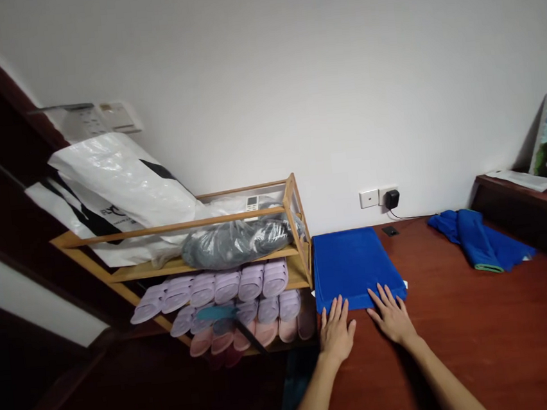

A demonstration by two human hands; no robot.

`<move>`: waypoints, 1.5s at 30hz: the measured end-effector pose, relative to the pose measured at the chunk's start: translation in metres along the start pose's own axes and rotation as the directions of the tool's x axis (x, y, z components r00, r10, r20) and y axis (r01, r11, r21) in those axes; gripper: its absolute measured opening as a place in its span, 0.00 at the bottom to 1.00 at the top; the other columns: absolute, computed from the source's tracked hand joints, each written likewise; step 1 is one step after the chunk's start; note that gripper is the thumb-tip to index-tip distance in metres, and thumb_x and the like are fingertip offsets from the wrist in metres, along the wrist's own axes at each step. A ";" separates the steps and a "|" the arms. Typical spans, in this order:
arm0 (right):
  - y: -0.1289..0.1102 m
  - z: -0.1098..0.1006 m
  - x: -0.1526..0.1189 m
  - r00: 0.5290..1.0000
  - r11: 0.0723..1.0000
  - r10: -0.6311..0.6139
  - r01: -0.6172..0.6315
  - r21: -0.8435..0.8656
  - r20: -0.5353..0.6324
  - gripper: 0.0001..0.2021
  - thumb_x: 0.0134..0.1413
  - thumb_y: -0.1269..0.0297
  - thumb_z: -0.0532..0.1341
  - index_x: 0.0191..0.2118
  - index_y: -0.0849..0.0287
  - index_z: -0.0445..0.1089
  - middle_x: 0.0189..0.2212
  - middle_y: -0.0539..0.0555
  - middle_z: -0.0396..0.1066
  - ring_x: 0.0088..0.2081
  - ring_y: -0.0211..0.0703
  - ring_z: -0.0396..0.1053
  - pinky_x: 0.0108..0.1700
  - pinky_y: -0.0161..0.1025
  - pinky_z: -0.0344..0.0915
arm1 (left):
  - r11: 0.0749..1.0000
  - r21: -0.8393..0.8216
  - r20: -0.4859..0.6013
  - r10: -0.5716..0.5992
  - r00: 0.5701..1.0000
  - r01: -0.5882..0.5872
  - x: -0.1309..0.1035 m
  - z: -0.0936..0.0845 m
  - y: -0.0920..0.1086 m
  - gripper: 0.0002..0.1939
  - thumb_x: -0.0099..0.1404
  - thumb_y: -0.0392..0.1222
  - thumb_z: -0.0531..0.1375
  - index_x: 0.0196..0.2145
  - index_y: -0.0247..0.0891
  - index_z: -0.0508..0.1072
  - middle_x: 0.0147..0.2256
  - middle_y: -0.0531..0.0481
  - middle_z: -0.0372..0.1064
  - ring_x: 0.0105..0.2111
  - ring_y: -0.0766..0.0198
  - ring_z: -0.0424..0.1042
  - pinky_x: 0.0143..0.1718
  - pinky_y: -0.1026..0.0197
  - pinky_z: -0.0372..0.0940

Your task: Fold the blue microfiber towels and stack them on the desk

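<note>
A flat, squarish stack of folded blue cloth (pixel 354 265) lies on the reddish-brown wooden tabletop (pixel 465 335), close to the wall. My left hand (pixel 335 331) rests at its near left edge, fingers spread and fingertips touching the cloth. At the near right edge, my right hand (pixel 391 315) lies with fingers apart, its fingertips on the cloth. Small white bits show at both sides of the stack. Farther right, a crumpled blue cloth (pixel 480 240) with a green-trimmed end lies loose on the table.
Left of the table stands a wooden rack (pixel 299 228) with rows of lilac slippers (pixel 214 288) and pink ones below. It also holds a white plastic bag (pixel 120 174) and a dark plastic-wrapped bundle (pixel 238 242). A black plug (pixel 391 199) sits in the wall socket.
</note>
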State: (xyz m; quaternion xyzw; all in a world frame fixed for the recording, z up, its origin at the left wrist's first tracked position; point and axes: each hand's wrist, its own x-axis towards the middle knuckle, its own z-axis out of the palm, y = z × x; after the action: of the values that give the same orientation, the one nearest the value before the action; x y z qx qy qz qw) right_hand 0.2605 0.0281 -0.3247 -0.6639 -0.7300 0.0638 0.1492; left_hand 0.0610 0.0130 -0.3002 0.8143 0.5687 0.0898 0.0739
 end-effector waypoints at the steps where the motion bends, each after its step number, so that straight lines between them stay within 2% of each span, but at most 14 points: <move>1: 0.001 -0.002 0.005 1.000 1.000 0.002 -0.003 0.019 0.031 0.29 0.61 0.45 0.44 0.65 0.48 0.47 0.67 0.52 0.40 0.66 0.49 0.34 0.63 0.56 0.42 | 1.000 0.010 0.005 -0.007 1.000 0.007 0.003 0.000 0.000 0.29 0.70 0.54 0.40 0.65 0.43 0.46 0.66 0.53 0.37 0.65 0.58 0.38 0.64 0.45 0.42; 5: 0.015 -0.008 0.005 0.996 0.990 -0.039 0.028 0.137 0.079 0.30 0.61 0.45 0.43 0.65 0.49 0.47 0.66 0.52 0.41 0.66 0.45 0.35 0.63 0.53 0.40 | 0.998 0.053 -0.063 -0.016 0.998 0.019 0.004 0.003 0.002 0.29 0.70 0.53 0.39 0.65 0.41 0.46 0.66 0.52 0.36 0.65 0.59 0.37 0.64 0.45 0.40; 8: 0.046 -0.011 -0.014 1.000 0.979 -0.011 0.013 0.204 -0.011 0.29 0.60 0.45 0.43 0.64 0.49 0.50 0.66 0.53 0.43 0.66 0.45 0.40 0.62 0.53 0.44 | 0.998 0.069 -0.132 0.005 0.991 0.004 -0.001 0.005 0.004 0.29 0.70 0.52 0.40 0.65 0.40 0.47 0.66 0.51 0.38 0.65 0.59 0.38 0.64 0.46 0.41; 11: 0.099 -0.020 -0.032 0.981 0.960 0.171 -0.145 0.241 -0.091 0.28 0.58 0.44 0.43 0.61 0.47 0.55 0.65 0.54 0.47 0.64 0.50 0.45 0.58 0.59 0.48 | 0.998 0.065 -0.147 0.019 0.989 -0.010 -0.004 0.005 0.004 0.28 0.71 0.51 0.41 0.65 0.40 0.48 0.66 0.49 0.40 0.65 0.58 0.40 0.64 0.46 0.43; 14: 0.162 -0.040 -0.039 0.926 0.916 0.353 -0.313 0.250 -0.135 0.29 0.56 0.43 0.42 0.58 0.50 0.59 0.64 0.57 0.50 0.63 0.52 0.49 0.57 0.60 0.48 | 0.997 0.072 -0.149 0.014 0.989 -0.003 -0.002 0.004 0.004 0.28 0.71 0.49 0.42 0.65 0.39 0.49 0.66 0.47 0.42 0.65 0.57 0.41 0.63 0.44 0.44; 18: 0.235 -0.067 -0.030 0.860 0.876 0.480 -0.458 0.153 -0.172 0.30 0.55 0.43 0.41 0.56 0.52 0.63 0.65 0.58 0.48 0.63 0.55 0.48 0.55 0.62 0.49 | 0.997 0.077 -0.155 0.022 0.988 -0.011 0.002 0.005 0.003 0.27 0.71 0.48 0.42 0.65 0.39 0.49 0.65 0.47 0.42 0.65 0.57 0.42 0.63 0.44 0.44; 21: 0.265 -0.077 -0.011 0.844 0.857 0.514 -0.510 0.068 -0.153 0.29 0.56 0.43 0.41 0.54 0.50 0.65 0.65 0.58 0.45 0.63 0.56 0.46 0.55 0.64 0.49 | 0.997 0.080 -0.171 0.027 0.985 -0.013 0.003 0.008 0.002 0.27 0.71 0.48 0.42 0.65 0.40 0.49 0.65 0.48 0.43 0.64 0.57 0.44 0.63 0.45 0.44; 24: 0.279 -0.079 0.011 0.836 0.848 0.523 -0.530 0.004 -0.167 0.29 0.55 0.42 0.42 0.54 0.49 0.65 0.66 0.57 0.41 0.65 0.56 0.40 0.55 0.65 0.47 | 0.996 0.094 -0.196 0.020 0.980 -0.001 0.004 0.011 0.000 0.27 0.71 0.48 0.42 0.65 0.42 0.48 0.65 0.48 0.43 0.64 0.57 0.45 0.62 0.45 0.46; 26: 0.283 -0.077 0.023 0.829 0.838 0.534 -0.545 -0.023 -0.163 0.30 0.56 0.43 0.42 0.56 0.50 0.64 0.66 0.58 0.42 0.65 0.56 0.38 0.55 0.65 0.47 | 0.994 0.106 -0.208 0.019 0.978 0.003 0.005 0.013 -0.001 0.27 0.71 0.48 0.42 0.65 0.43 0.47 0.65 0.49 0.43 0.64 0.58 0.45 0.62 0.46 0.46; 29: 0.288 -0.074 0.030 0.845 0.843 0.520 -0.532 -0.086 -0.128 0.30 0.57 0.46 0.41 0.56 0.56 0.63 0.63 0.62 0.50 0.64 0.56 0.44 0.55 0.64 0.49 | 0.993 0.117 -0.211 0.032 0.977 -0.007 0.005 0.014 -0.002 0.27 0.71 0.47 0.43 0.65 0.44 0.46 0.65 0.50 0.44 0.64 0.59 0.46 0.62 0.47 0.47; 34: 0.286 -0.078 0.015 0.913 0.899 0.383 -0.404 -0.170 -0.142 0.25 0.60 0.55 0.39 0.53 0.58 0.64 0.56 0.62 0.60 0.57 0.52 0.57 0.56 0.61 0.49 | 0.993 0.116 -0.211 0.022 0.977 0.003 0.008 0.012 -0.001 0.26 0.70 0.46 0.44 0.65 0.44 0.49 0.65 0.50 0.46 0.64 0.58 0.47 0.62 0.46 0.47; 39: 0.270 -0.086 -0.009 0.935 0.920 0.336 -0.352 -0.174 -0.116 0.23 0.60 0.50 0.42 0.47 0.53 0.68 0.50 0.56 0.66 0.53 0.51 0.60 0.54 0.62 0.50 | 0.992 0.126 -0.194 0.020 0.981 0.005 0.009 0.010 0.001 0.26 0.70 0.47 0.43 0.64 0.40 0.51 0.64 0.48 0.46 0.64 0.58 0.47 0.62 0.45 0.46; 41: 0.265 -0.086 -0.013 0.922 0.910 0.358 -0.380 -0.164 -0.148 0.23 0.60 0.48 0.42 0.50 0.50 0.66 0.53 0.56 0.63 0.54 0.52 0.59 0.53 0.61 0.51 | 0.991 0.135 -0.191 0.021 0.981 0.005 0.009 0.011 0.002 0.26 0.70 0.47 0.43 0.64 0.40 0.52 0.64 0.48 0.46 0.64 0.58 0.47 0.62 0.45 0.47; 45: 0.266 -0.082 -0.004 0.866 0.868 0.433 -0.476 -0.144 -0.251 0.26 0.59 0.46 0.41 0.54 0.48 0.64 0.64 0.57 0.47 0.61 0.57 0.49 0.53 0.63 0.51 | 0.990 0.141 -0.198 0.017 0.980 0.011 0.008 0.014 0.000 0.26 0.70 0.46 0.44 0.64 0.41 0.52 0.64 0.49 0.46 0.63 0.57 0.47 0.62 0.45 0.47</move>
State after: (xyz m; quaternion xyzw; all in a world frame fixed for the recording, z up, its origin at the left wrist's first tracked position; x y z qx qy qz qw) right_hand 0.5387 0.0444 -0.3247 -0.8322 -0.5349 -0.0473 0.1384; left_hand 0.0667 0.0207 -0.3132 0.8052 0.5770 0.1301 -0.0411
